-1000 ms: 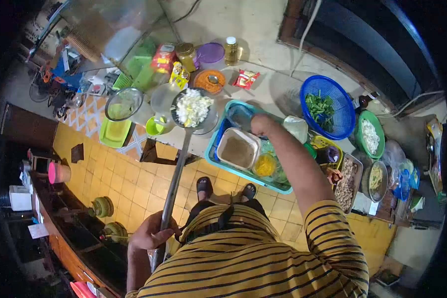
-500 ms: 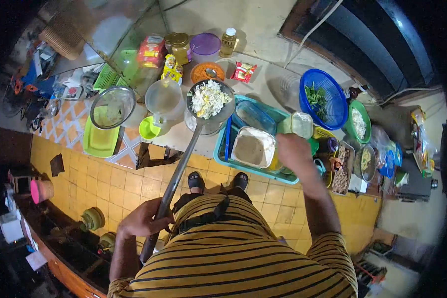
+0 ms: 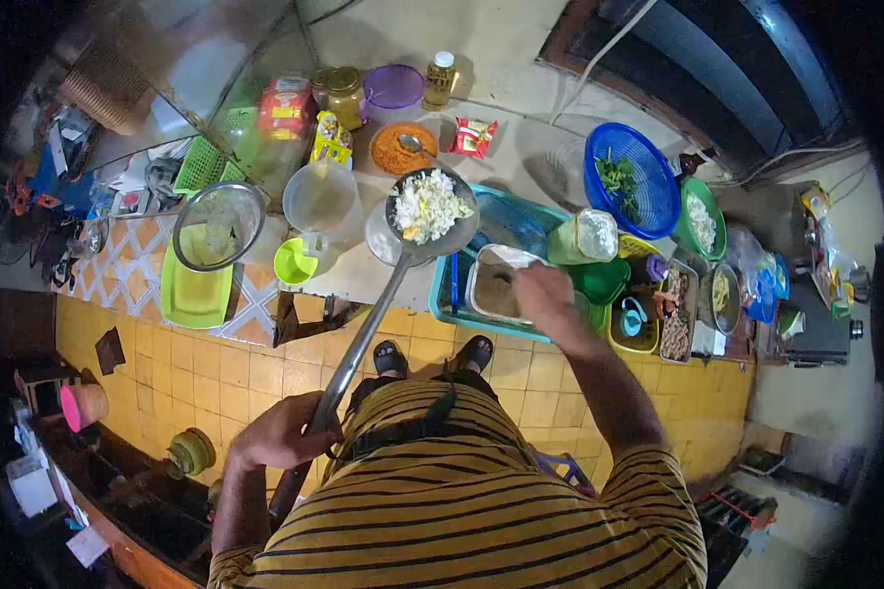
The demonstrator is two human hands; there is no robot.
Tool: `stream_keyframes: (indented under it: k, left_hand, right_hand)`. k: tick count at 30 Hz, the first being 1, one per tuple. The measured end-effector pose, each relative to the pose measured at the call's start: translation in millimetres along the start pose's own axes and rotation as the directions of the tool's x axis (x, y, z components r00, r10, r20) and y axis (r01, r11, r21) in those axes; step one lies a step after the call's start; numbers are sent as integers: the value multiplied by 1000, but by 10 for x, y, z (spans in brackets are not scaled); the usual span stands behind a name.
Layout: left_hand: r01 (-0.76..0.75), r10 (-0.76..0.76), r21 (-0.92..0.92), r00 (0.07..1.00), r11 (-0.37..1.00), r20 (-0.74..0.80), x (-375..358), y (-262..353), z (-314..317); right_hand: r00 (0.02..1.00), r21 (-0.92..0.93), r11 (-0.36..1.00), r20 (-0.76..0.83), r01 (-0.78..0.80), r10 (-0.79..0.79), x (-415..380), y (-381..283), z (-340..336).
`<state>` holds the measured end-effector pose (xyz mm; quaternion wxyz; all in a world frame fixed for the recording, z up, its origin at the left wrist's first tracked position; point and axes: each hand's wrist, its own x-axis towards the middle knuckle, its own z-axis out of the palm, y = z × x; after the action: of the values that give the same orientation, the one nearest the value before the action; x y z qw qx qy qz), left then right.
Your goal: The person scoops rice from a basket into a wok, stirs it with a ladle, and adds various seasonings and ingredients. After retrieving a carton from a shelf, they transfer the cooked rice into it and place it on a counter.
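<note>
My left hand point(image 3: 290, 432) is wrapped round the long metal handle of a ladle point(image 3: 368, 339), low and close to my body. The ladle's round bowl carries a heap of white rice point(image 3: 427, 206) with yellow bits, held above the counter. My right hand point(image 3: 545, 294) is over a white square tub point(image 3: 474, 292) of greyish-brown powder point(image 3: 501, 296), with its fingers drawn together at the powder. Whether anything is between those fingers is hidden. The tub stands in a teal tray point(image 3: 442, 304), beside a clear container with a pale lid point(image 3: 599, 236) and a green lidded one point(image 3: 604, 280).
Behind the ladle is an orange-red paste bowl point(image 3: 388, 152) with a spoon. To its left stand a clear jug point(image 3: 319, 201), a green cup point(image 3: 295, 263) and a strainer point(image 3: 250, 240). A blue basket point(image 3: 658, 211) of greens and a yellow basket point(image 3: 648, 339) are right.
My right hand has moved left and down, from beside the white tub to over its powder. The ladle's bowl has shifted slightly right, still carrying the rice.
</note>
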<state>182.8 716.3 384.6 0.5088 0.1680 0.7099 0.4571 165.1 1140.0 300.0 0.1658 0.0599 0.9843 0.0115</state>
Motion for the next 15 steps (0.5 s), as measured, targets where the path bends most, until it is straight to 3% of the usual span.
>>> stream_keyframes:
  k: [2,6,8,11,15]
  left_hand:
    - [7,-7,47,1000,999,2,-30,47,40]
    - [48,-49,-58,999,997,-20,-23,42,148]
    - [43,-45,-64,999,997,-26,-1,106,175]
    - [54,-57,-132,998,990,-18,0,12,210]
    - [27,-28,-116,999,993,-14,32,68,211]
  right_hand:
    - [991,18,999,121,46,-47,-23,45,136]
    - [979,122,989,174,89,-109,-62,121,169]
    - [996,415,908,52,50,-78,-78,232,192]
    - [997,560,828,42,30,-65,-117,424,195]
    - [998,596,801,-28,59,-53,-229,552,224]
